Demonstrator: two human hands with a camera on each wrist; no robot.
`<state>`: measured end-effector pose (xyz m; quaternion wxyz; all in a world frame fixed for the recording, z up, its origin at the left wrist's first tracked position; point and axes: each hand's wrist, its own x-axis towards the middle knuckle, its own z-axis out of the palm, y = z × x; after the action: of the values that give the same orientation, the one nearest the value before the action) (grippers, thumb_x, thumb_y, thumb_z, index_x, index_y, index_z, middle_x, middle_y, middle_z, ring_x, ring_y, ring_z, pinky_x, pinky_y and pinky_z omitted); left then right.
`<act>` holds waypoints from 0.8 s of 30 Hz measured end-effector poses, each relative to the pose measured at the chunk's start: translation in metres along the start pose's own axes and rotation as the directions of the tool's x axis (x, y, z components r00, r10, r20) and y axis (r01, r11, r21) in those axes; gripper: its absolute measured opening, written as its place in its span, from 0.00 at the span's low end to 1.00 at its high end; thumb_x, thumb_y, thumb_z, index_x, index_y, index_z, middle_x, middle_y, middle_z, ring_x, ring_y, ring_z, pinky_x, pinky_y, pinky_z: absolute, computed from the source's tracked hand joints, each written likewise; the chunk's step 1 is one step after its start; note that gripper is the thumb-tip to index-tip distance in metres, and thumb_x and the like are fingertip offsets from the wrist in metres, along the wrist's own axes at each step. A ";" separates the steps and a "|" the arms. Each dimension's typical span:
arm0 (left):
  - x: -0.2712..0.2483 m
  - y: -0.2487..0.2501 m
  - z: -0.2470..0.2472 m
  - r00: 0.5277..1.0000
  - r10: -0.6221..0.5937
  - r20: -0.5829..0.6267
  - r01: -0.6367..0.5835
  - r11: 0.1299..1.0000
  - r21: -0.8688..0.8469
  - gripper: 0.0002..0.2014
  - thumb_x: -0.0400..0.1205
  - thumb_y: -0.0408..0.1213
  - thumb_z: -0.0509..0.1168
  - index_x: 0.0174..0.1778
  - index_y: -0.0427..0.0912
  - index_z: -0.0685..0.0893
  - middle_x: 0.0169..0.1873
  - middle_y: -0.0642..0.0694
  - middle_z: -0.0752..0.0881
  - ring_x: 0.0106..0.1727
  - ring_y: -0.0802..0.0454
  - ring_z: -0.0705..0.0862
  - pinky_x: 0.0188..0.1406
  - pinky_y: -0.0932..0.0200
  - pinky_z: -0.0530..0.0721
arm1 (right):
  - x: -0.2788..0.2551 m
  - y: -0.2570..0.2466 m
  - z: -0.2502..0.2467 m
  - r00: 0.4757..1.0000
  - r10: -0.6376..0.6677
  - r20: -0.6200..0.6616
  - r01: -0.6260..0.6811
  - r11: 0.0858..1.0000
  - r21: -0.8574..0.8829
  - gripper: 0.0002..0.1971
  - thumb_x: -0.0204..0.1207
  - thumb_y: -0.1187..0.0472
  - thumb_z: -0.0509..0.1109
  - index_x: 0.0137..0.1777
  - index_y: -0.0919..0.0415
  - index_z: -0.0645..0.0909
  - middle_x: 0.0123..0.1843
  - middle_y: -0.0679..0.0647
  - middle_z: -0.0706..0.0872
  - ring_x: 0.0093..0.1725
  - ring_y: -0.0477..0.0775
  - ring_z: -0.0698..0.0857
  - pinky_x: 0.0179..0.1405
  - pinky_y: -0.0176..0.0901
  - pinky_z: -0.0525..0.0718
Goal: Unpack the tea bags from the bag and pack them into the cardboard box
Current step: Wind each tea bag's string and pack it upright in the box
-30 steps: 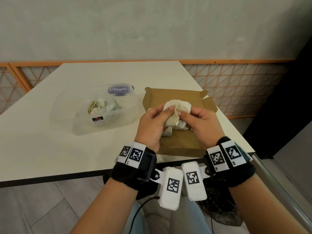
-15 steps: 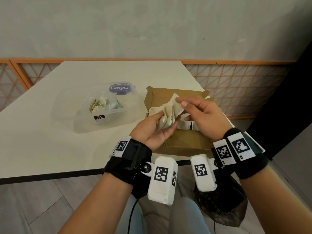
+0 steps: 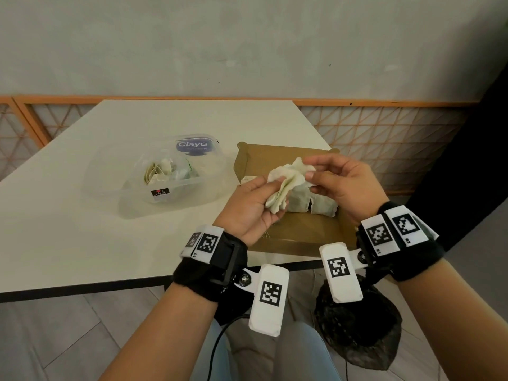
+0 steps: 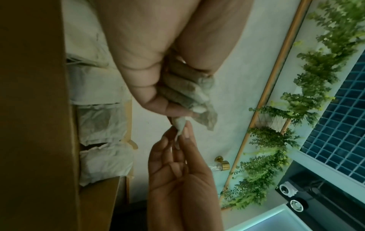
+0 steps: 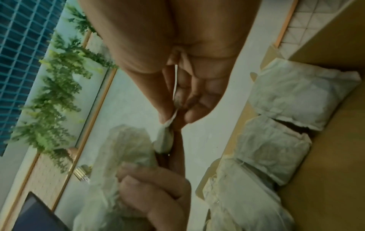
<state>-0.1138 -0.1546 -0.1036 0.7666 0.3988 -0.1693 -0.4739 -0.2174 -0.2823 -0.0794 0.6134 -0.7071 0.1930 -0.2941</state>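
Above the open cardboard box (image 3: 299,237), at the near right edge of the tabletop (image 3: 82,229), both hands hold a bunch of tea bags (image 3: 286,185) in the air. The left hand (image 3: 247,213) lies palm up, and its fingers (image 4: 183,89) are curled around the lower part of the bunch. The right hand (image 3: 343,185) is on the right side of the bunch; its thumb and first finger pinch the top of one tea bag (image 4: 180,125), while the other fingers (image 4: 164,150) stay loosely bent. Inside the box, on its far side, more tea bags (image 5: 296,93) stand side by side in a row, touching each other. To the left of the box, a clear plastic bag (image 3: 165,180) lies on the tabletop with some tea bags inside it and a dark blue label (image 3: 192,145) on its far part. Behind the tabletop there is an orange lattice panel (image 3: 384,138) along a grey wall (image 3: 247,45).
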 end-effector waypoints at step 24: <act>0.012 -0.006 -0.019 0.988 0.060 -0.139 -0.080 0.986 -0.148 0.07 0.84 0.30 0.60 0.47 0.35 0.83 0.32 0.44 0.85 0.30 0.57 0.80 0.26 0.69 0.81 | 0.025 -0.039 -0.036 0.919 0.302 0.254 0.074 0.502 -0.862 0.05 0.68 0.59 0.77 0.40 0.47 0.85 0.38 0.45 0.86 0.42 0.44 0.82 0.50 0.39 0.77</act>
<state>-0.0992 -0.1582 -0.1210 0.8208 0.3636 -0.0943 -0.4303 -0.2258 -0.3186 -0.0338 0.2255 -0.9440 0.2399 0.0225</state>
